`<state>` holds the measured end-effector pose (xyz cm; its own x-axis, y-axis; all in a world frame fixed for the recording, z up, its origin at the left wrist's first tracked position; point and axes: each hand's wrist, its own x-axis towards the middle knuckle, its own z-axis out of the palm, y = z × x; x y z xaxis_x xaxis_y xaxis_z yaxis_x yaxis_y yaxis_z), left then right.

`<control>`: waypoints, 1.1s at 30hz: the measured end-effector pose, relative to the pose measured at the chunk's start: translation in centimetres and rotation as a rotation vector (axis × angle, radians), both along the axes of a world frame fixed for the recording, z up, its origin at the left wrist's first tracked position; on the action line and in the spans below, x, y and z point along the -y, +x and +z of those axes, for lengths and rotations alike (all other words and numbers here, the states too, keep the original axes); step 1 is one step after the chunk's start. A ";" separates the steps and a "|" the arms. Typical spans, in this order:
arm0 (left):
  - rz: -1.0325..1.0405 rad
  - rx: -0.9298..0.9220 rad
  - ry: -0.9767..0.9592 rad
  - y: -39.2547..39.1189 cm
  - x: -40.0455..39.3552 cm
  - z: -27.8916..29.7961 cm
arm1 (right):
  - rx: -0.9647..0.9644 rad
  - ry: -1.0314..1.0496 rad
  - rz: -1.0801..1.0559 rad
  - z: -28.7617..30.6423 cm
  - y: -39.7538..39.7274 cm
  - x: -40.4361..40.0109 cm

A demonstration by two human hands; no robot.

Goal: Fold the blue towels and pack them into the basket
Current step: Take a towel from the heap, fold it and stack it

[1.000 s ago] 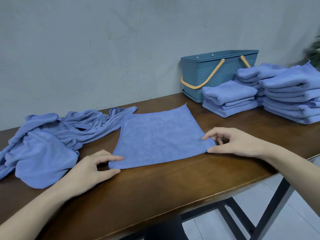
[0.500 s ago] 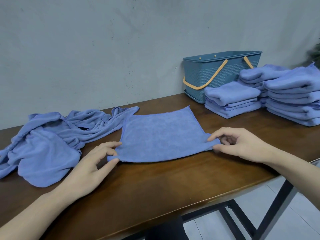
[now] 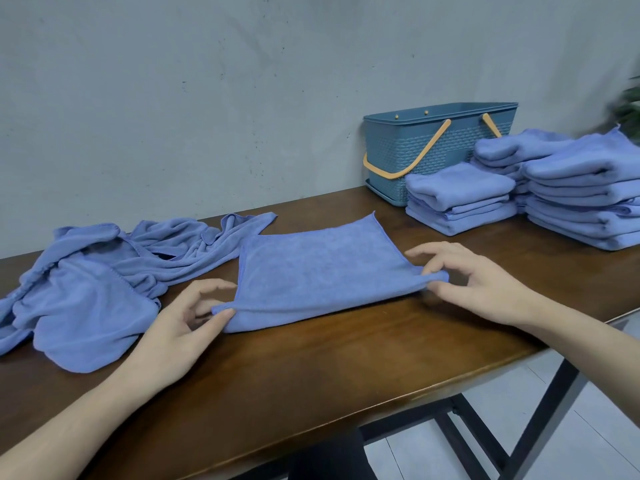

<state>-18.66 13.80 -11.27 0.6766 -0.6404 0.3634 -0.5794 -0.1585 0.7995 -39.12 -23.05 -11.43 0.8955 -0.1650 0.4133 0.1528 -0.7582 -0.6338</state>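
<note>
At the near edge of a dark wooden table (image 3: 311, 368), a person's left hand (image 3: 180, 337) pinches the near-left corner of a flat blue microfibre towel (image 3: 311, 271) between thumb and forefinger, the other fingers loosely curled beneath, while the right hand (image 3: 485, 289) pinches the near-right corner the same way, its remaining fingers fanned above the cloth. Both corners are raised slightly off the wood and the hem between the two pinches sags only a little, a grip that looks meant to carry the near edge over toward the far edge for a first fold. The far half of the towel lies flat on the table beyond the fingertips. Just outside the left hand, a crumpled heap of unfolded blue towels (image 3: 97, 289) waits, touching the flat towel's far-left corner. Beyond and outward of the right hand's fingers stand stacks of folded towels: a low stack (image 3: 460, 199) nearest, taller ones (image 3: 581, 188) further right. Behind them, against the grey wall (image 3: 207, 98), sits the teal woven-pattern basket (image 3: 415, 147) with orange handles down; whether it holds anything cannot be seen, so packing appears not yet begun, with folding seemingly well along.
</note>
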 end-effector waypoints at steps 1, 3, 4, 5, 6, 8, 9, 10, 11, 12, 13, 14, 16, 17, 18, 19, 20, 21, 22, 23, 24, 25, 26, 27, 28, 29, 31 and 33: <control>-0.013 -0.029 -0.032 -0.1 0.1 0.1 | 0.007 0.118 0.012 0.2 -0.1 -0.2; -0.005 -0.030 -0.083 -0.4 0.4 0.6 | 0.046 0.273 0.016 0.5 -0.2 -0.7; 0.016 -0.005 -0.102 -0.4 0.5 0.7 | 0.061 0.315 0.006 0.5 -0.1 -0.9; 0.041 0.011 -0.114 -0.2 0.6 0.6 | 0.074 0.363 -0.002 0.4 0.0 -1.0; 0.070 0.013 -0.117 -0.1 0.7 0.6 | 0.092 0.419 -0.009 0.3 0.2 -1.1; 0.109 -0.012 -0.099 -0.1 1.1 0.6 | 0.135 0.489 -0.033 0.2 0.7 -1.2; 0.118 -0.026 -0.080 0.0 1.3 0.5 | 0.141 0.482 -0.059 0.2 0.9 -1.2; 0.130 -0.045 -0.057 0.2 1.4 0.4 | 0.134 0.443 -0.082 0.3 1.0 -1.3; 0.143 -0.083 -0.041 0.4 1.6 0.3 | 0.112 0.386 -0.092 0.3 1.0 -1.4; 0.148 -0.133 -0.035 0.5 1.7 0.1 | 0.073 0.345 -0.090 0.4 0.9 -1.5; 0.134 -0.179 -0.040 0.4 1.8 0.1 | 0.031 0.328 -0.084 0.4 0.8 -1.5; 0.111 -0.211 -0.042 0.4 1.8 0.1 | -0.002 0.337 -0.074 0.4 0.7 -1.5; 0.051 -0.220 -0.013 0.2 1.9 0.3 | -0.024 0.383 -0.073 0.4 0.7 -1.3; 0.027 -0.195 0.009 0.3 2.0 0.5 | -0.015 0.406 -0.086 0.4 0.9 -1.3; 0.014 -0.151 0.037 0.6 2.1 0.7 | 0.003 0.430 -0.110 0.5 1.4 -1.2; 0.016 -0.097 0.063 1.1 2.3 0.9 | 0.029 0.443 -0.135 0.6 1.9 -1.2; 0.022 -0.044 0.079 1.6 2.7 1.2 | 0.063 0.453 -0.163 0.9 2.7 -1.1; 0.033 0.001 0.081 2.1 3.2 1.4 | 0.087 0.455 -0.190 1.2 3.5 -0.9; 0.052 0.047 0.094 2.7 3.8 1.7 | 0.095 0.438 -0.216 1.6 4.4 -0.7; 0.087 0.086 0.112 3.4 4.5 2.0 | 0.087 0.399 -0.236 2.1 5.3 -0.5; 0.129 0.112 0.141 4.2 5.2 2.2 | 0.065 0.358 -0.245 2.7 6.3 -0.3; 0.168 0.123 0.177 5.1 5.9 2.5 | 0.041 0.314 -0.251 3.2 7.3 -0.1; 0.201 0.119 0.224 5.9 6.6 2.7 | 0.019 0.265 -0.272 3.7 8.4 0.2; 0.230 0.110 0.265 6.6 7.3 2.8 | -0.008 0.220 -0.303 4.0 9.5 0.6; 0.250 0.111 0.300 7.3 8.0 2.8 | -0.042 0.180 -0.335 4.2 10.7 0.9; 0.258 0.126 0.328 8.0 8.6 2.7 | -0.078 0.139 -0.358 4.4 11.6 1.1; 0.249 0.175 0.391 8.8 9.4 2.1 | -0.137 0.037 -0.379 4.3 13.5 1.4; 0.222 0.221 0.438 9.2 9.6 1.1 | -0.175 -0.050 -0.375 3.5 14.8 1.6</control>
<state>-9.46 4.20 -10.15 0.7504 -0.6145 0.2434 -0.6412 -0.5874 0.4938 -24.34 -24.66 -7.97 0.8347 -0.4766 0.2759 -0.2467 -0.7715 -0.5864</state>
